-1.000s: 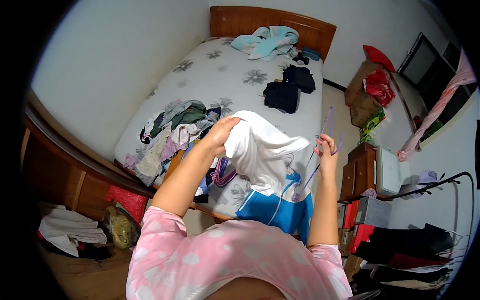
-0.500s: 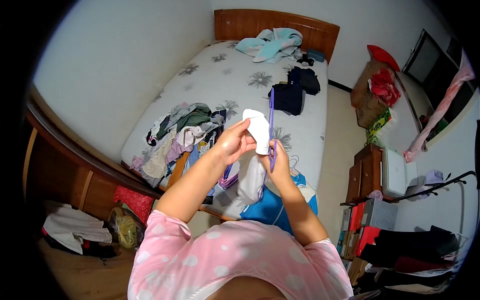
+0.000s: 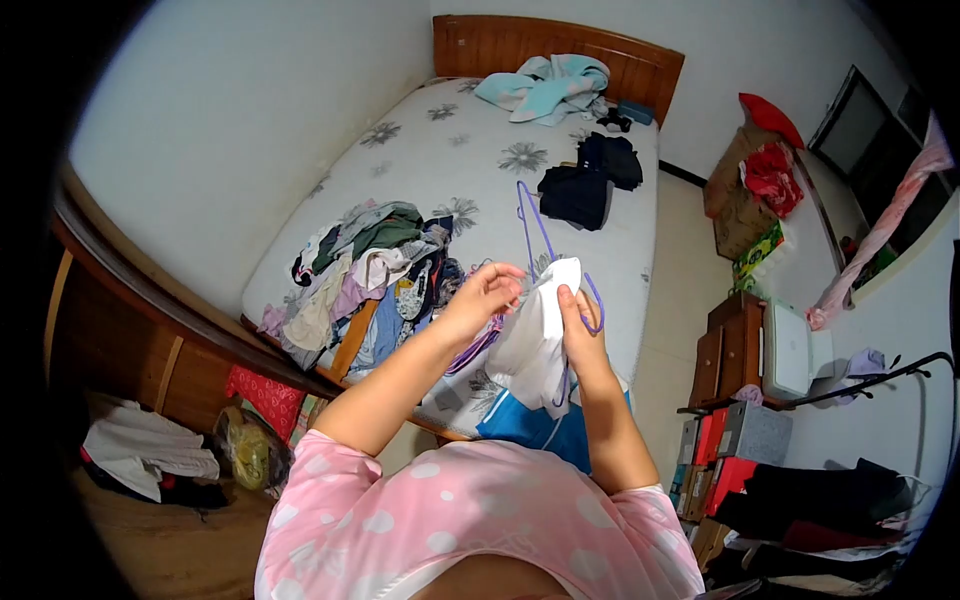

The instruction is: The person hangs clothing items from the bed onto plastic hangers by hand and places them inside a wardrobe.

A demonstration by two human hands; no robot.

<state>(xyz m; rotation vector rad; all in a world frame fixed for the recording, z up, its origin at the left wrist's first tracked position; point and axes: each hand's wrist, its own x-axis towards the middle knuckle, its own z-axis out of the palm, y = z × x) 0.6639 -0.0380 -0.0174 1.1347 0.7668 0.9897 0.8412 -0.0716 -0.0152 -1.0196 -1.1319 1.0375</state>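
My right hand (image 3: 583, 330) grips a white garment (image 3: 532, 335) together with a purple hanger (image 3: 536, 222), thumb pressed on the cloth. Part of the hanger rises above the fabric and part shows below it. Just left of the garment is my left hand (image 3: 484, 298), its fingers apart and curved, with nothing held in them. Beneath the white cloth, a blue garment (image 3: 530, 425) lies at the bed's near edge. Several purple and pink hangers (image 3: 474, 350) lie beside it, partly hidden by my left hand.
On the bed (image 3: 400, 170) are a heap of clothes (image 3: 375, 265) at the left, dark folded clothes (image 3: 575, 195) and a light blue blanket (image 3: 545, 88). Brown drawers (image 3: 728, 350) and a black rack (image 3: 870, 375) with clothes stand at the right.
The white garment, spread out earlier, now hangs bunched from my right hand with the hanger. My left hand has let go of it. The hanger has tilted to the left.
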